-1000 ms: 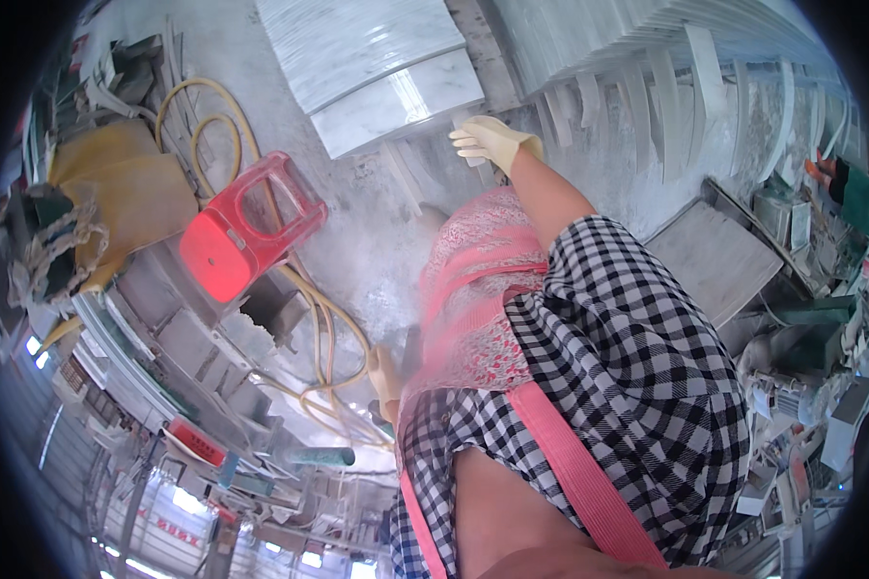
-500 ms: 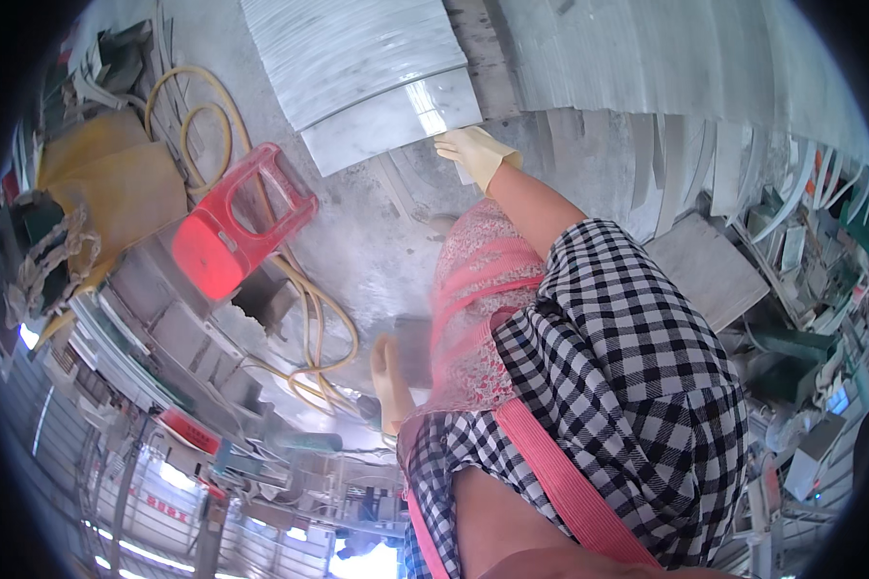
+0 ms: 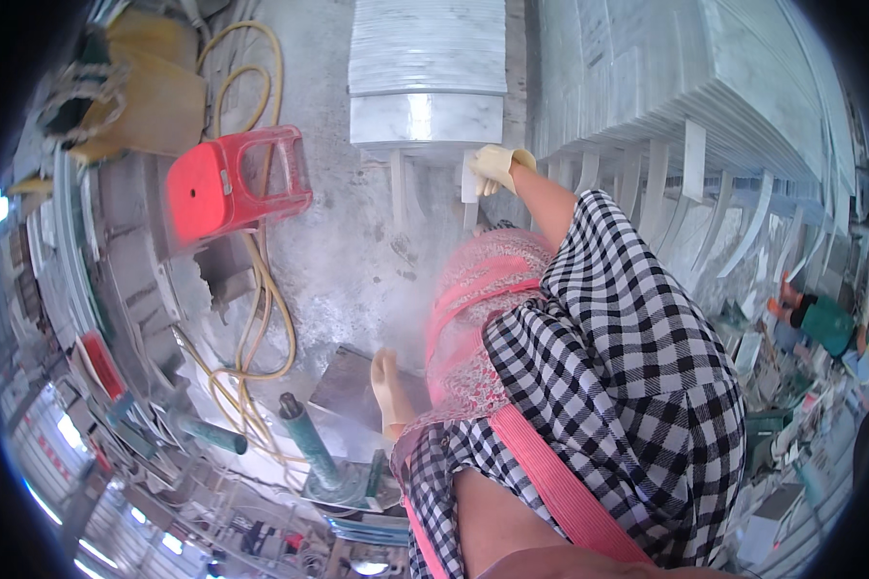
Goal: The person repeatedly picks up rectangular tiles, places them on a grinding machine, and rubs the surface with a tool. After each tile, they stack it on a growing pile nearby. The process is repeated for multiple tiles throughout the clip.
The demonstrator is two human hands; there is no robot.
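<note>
My right hand (image 3: 497,170), in a cream rubber glove, is at the near right corner of a stack of white-grey marble slabs (image 3: 427,53). Its fingers are loosely bent, and I see nothing held in them. A narrow white strip (image 3: 469,178) hangs beside the fingertips, below the stack's near edge; whether they touch it I cannot tell. Lower down, my left hand (image 3: 387,386), in a similar glove, hangs beside my pink apron (image 3: 473,318). Its fingers are stretched and nothing shows in them.
A red plastic stool (image 3: 203,190) lies on its side at the left, by a looped yellow hose (image 3: 282,318). More slabs (image 3: 637,77) stand at the right, with strips hanging beneath. A green metal post (image 3: 309,439) rises at the lower left. Another person (image 3: 826,323) is at the far right.
The view has turned, so the slab stack now stands straight ahead. My right hand has come off the front slab's corner, and its fingers have bent. My left hand still hangs low.
</note>
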